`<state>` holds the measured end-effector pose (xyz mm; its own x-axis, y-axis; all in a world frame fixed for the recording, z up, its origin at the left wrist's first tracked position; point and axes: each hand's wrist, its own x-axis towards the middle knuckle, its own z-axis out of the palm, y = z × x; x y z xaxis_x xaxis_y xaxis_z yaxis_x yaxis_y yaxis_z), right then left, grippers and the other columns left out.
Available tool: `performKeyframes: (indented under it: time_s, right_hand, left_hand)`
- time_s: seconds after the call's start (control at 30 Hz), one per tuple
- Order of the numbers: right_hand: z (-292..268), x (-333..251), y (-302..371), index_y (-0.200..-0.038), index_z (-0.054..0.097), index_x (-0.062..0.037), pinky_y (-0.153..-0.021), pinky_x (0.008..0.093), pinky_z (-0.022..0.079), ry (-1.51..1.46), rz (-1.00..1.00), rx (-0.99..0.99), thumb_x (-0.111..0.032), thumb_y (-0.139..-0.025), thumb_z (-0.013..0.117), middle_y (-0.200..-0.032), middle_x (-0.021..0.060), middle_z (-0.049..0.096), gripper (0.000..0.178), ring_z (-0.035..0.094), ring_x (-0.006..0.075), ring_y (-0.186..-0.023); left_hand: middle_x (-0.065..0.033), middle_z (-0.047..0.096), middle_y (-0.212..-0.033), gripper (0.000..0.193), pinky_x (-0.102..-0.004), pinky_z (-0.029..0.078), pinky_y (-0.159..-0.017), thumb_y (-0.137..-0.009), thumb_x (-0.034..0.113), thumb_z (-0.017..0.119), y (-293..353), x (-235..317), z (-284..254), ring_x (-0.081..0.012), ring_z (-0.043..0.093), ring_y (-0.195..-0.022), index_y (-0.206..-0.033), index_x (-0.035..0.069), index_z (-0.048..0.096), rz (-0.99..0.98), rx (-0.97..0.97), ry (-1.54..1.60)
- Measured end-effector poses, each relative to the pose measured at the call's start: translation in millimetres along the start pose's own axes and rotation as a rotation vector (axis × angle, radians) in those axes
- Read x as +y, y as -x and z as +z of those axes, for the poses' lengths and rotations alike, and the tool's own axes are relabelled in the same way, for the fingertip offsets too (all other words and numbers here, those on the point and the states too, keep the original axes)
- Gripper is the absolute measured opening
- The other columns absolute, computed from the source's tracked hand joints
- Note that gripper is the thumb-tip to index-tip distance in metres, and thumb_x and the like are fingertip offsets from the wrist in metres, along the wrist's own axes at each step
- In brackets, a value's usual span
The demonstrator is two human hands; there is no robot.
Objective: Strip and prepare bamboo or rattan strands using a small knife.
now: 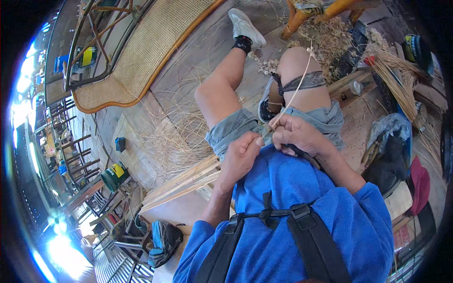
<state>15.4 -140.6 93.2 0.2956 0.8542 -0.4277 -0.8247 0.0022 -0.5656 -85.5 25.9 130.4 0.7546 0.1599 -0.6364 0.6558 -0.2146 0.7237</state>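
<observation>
Both my hands meet close in front of my belly, above my lap. My right hand (298,135) is closed, its thumb and fingers pinching a pale rattan strip (296,95). From there the strip rises over my right thigh, bending to a knotted end past the knee. My left hand (241,154) is curled shut against the right one, fingertips at the strip's lower end. What the left fingers hold is mostly hidden; something small and greenish shows between the two hands. A dark cloth band (304,81) is tied around my right leg at the knee.
Loose rattan strands (174,127) lie tangled on the floor at left. A woven cane panel with a wooden rim (137,61) stands beyond. Bundled strips (396,85) and a pink cap (419,186) are at right. A dark green bucket (114,176) and backpack (165,243) sit at lower left.
</observation>
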Motion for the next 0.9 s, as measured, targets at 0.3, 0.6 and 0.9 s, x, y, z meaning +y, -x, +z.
performKeyframes:
  time_s: [0.3,0.6,0.9]
  right_hand:
    - [-29.9,6.7,11.4,-0.098,0.049,-0.0027,-0.036,0.0195,0.034,-0.030,-0.026,0.250,-0.021,-0.087,0.055,-0.066,0.0014,0.048,0.022,0.043,0.0077,-0.043]
    - [-25.6,-0.8,-0.2,-0.087,0.047,-0.0053,-0.038,0.0190,0.034,-0.014,-0.137,0.278,-0.024,-0.087,0.056,-0.065,0.0001,0.048,0.021,0.043,0.0061,-0.042]
    - [-5.4,-2.1,1.2,-0.098,0.050,-0.0029,-0.039,0.0190,0.034,0.117,-0.020,0.167,-0.021,-0.086,0.058,-0.065,-0.0003,0.049,0.024,0.042,0.0052,-0.045]
  left_hand:
    - [-0.0052,0.056,-0.068,0.022,-0.0265,0.043,-0.061,-0.088,0.020,0.052,53.8,-28.8,-33.3,-0.0121,0.052,-0.064,-0.089,0.000,0.059,-0.015,-0.087,-0.122]
    - [-0.0167,0.059,-0.085,0.030,-0.0343,0.045,-0.073,-0.090,0.028,0.046,49.2,-38.9,-32.0,-0.0274,0.058,-0.079,-0.105,0.003,0.056,0.152,0.023,-0.332]
    - [-0.0052,0.051,-0.063,0.021,-0.0261,0.040,-0.055,-0.090,0.021,0.050,-13.8,3.2,20.9,-0.0099,0.047,-0.059,-0.087,0.000,0.055,0.041,0.062,0.000]
